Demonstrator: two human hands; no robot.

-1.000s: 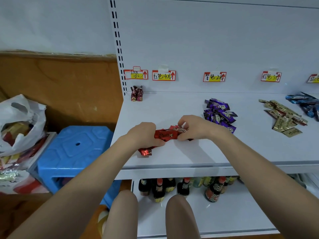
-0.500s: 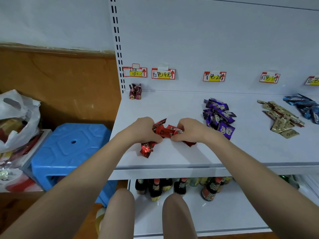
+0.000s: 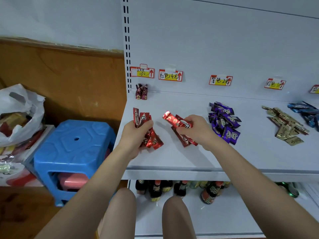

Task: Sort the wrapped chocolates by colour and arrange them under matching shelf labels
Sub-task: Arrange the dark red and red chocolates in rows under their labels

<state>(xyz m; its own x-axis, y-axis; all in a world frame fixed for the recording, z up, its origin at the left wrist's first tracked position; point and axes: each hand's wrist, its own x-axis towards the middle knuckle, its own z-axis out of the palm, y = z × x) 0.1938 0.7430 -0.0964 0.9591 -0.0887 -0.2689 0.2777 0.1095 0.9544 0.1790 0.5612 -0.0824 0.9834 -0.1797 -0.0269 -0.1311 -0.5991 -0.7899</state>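
Red chocolates, two bundles, both held over the front left part of the white shelf (image 3: 172, 157). Left bundle of red chocolates (image 3: 142, 118): gripped in the left hand (image 3: 136, 135), fingers curled round the middle of the wrappers, ends fanning out above and below the fist. Right bundle of red chocolates (image 3: 172, 119): clamped in the right hand (image 3: 198, 130), thumb and fingers closed on it, one shiny wrapper angled up and to the left, others pointing down toward the shelf edge. Cannot tell whether the lower wrapper tips touch the shelf. The two bundles are apart, with bare shelf between them.

Red label (image 3: 170, 75) is on the back panel, above and between the two hands. Left of it, a second label marked 10 (image 3: 142, 72), with a small cluster of dark red twisted sweets (image 3: 141, 92) standing under it at the back corner.

Purple chocolates (image 3: 224, 121) lie in a loose heap just beside the right hand, under the purple label (image 3: 220, 80). Further right, gold chocolates (image 3: 286, 126) are scattered below another label (image 3: 274, 84); its writing is too blurred to read. Blue chocolates (image 3: 305, 112) sit at the right edge of the view, partly cut off.

Lower shelf: dark bottles (image 3: 155, 188) in a row. Left of the unit, a blue plastic stool (image 3: 76, 152) and a white plastic bag (image 3: 20, 111) with contents I cannot make out.
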